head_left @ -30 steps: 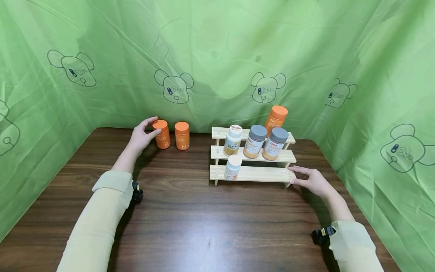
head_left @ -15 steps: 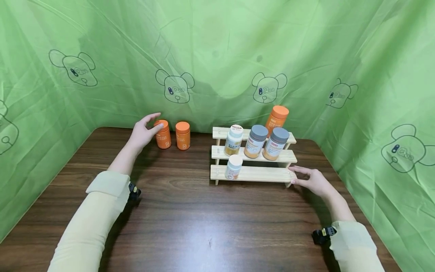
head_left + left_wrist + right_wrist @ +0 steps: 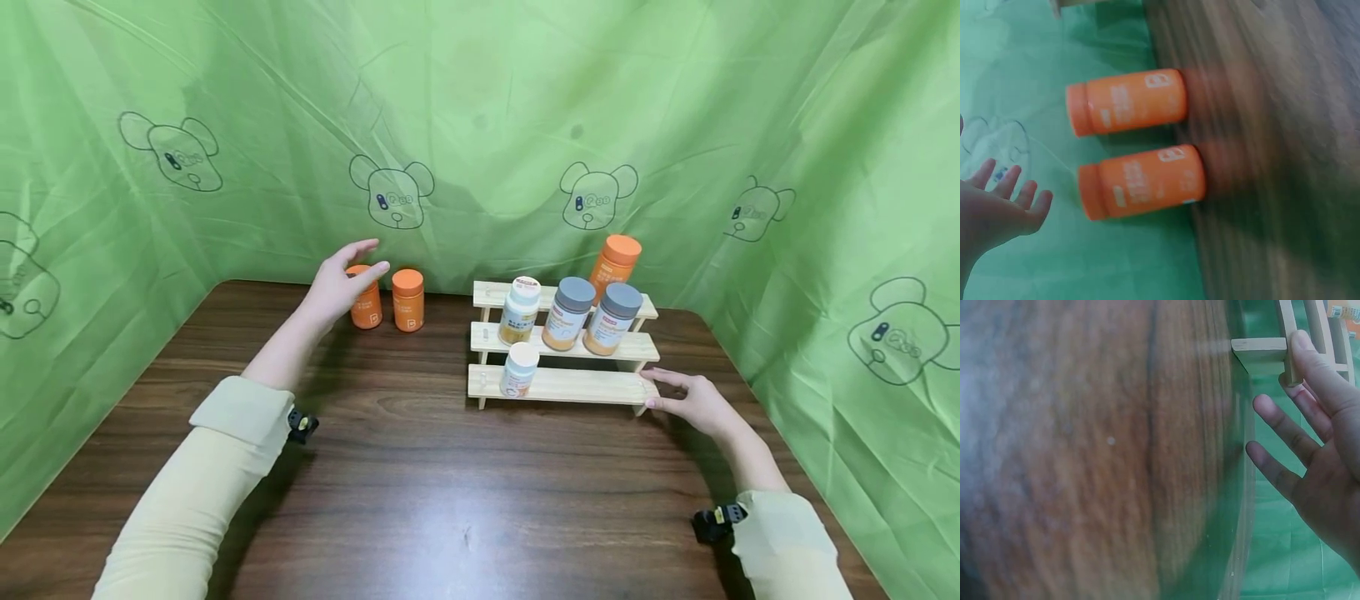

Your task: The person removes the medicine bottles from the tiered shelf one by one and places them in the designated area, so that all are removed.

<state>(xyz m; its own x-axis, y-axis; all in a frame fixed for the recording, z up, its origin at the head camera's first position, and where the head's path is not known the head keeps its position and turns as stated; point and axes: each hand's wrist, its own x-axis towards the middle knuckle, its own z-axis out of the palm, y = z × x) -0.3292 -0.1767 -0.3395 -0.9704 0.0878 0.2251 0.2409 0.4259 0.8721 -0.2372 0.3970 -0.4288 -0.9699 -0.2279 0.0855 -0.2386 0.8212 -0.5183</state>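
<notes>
My left hand [image 3: 335,287], fingers spread, hovers by the top of the left orange bottle [image 3: 367,313] and partly covers its cap. The left wrist view shows that hand [image 3: 1000,212] apart from the orange bottles, holding nothing. Just right of the first stands a second orange bottle [image 3: 408,307], upright. With thumb and forefinger my right hand [image 3: 696,403] pinches the right end of the lowest step of a three-step wooden rack [image 3: 585,385]. In the right wrist view the other fingers of the right hand [image 3: 1335,444] are spread apart from the rack [image 3: 1260,345].
A small white bottle [image 3: 520,371] stands on the rack's lowest step. The middle step bears a white-and-yellow bottle [image 3: 519,312] and two grey-capped bottles [image 3: 566,317]. An orange bottle [image 3: 613,271] stands on the top step. Green cloth [image 3: 480,125] surrounds the brown wooden table [image 3: 420,483].
My left hand has come off the left orange bottle, risen and shifted slightly right, its fingers wider apart. The right hand stays at the rack's end. The whole view has drifted slightly.
</notes>
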